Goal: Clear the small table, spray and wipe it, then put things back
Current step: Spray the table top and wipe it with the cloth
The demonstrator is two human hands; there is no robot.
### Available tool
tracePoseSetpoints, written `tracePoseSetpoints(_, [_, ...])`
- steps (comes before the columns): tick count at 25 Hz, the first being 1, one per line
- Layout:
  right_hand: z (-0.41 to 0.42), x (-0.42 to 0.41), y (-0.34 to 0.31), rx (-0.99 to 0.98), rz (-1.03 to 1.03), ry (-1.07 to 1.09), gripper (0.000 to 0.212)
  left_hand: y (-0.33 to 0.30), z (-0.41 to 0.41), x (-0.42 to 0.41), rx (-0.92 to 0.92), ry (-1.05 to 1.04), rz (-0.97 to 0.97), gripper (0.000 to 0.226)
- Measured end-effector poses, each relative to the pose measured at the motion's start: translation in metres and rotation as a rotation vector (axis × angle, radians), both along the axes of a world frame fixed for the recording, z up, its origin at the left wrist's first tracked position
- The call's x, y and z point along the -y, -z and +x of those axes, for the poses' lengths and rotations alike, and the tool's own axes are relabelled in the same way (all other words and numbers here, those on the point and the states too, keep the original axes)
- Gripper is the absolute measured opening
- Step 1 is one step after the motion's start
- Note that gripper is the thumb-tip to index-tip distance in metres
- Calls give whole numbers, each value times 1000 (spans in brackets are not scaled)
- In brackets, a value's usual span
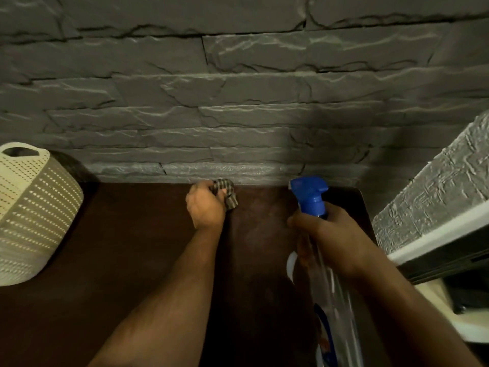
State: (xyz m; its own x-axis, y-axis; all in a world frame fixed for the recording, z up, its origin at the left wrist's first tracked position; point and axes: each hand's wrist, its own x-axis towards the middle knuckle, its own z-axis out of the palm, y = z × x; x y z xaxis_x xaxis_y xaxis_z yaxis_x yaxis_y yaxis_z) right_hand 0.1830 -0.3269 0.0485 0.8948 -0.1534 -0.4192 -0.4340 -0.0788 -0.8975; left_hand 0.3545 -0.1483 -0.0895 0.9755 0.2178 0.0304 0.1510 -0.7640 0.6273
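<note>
1. Table (137, 234): dark brown top, far edge against the stone-pattern wall (238, 102). The stretch ahead of you carries nothing but your hands; whether it is wet is not discernible in this dim light.
2. Cloth (227, 193): striped, bunched, in your left hand (206, 205) at 12 o'clock, close to the far edge. Fingers curled round it; whether it touches the top is unclear.
3. Spray bottle (311, 200): your right hand (328, 234) grips its neck at 1 o'clock. Long axis runs from you toward the wall, blue head farthest. Its lower body is blurred and cut off by the frame's bottom edge. The trigger finger is hidden.
4. Deciding relation: the nozzle sits just right of the cloth, aimed toward 11 o'clock. The cloth hand is nearer the sprayed zone, so it likely wipes next.
5. Basket (34, 213): cream, perforated, at 9 o'clock, on the table's left part.
</note>
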Motion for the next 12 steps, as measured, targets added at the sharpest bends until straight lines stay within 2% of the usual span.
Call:
tracePoseSetpoints(2, [2,0,1,-4,12,-9,14,-1,-27,5,77,131,165,42])
tracePoseSetpoints(4, [0,0,2,-6,42,-28,18,2,-41,-16,166,103,372,46])
tracePoseSetpoints(7, [-1,-1,7,2,58,-58,19,8,-3,-50,23,-126,265,48])
tracePoseSetpoints(9, [3,0,11,10,47,-53,20,2,23,-38,-22,-226,184,44])
tracePoseSetpoints(10, [5,0,11,7,44,-49,20,0,24,-23,1,-178,194,40])
tracePoseSetpoints(12, [8,-5,8,-10,59,-50,20,0,-6,-2,66,66,233,34])
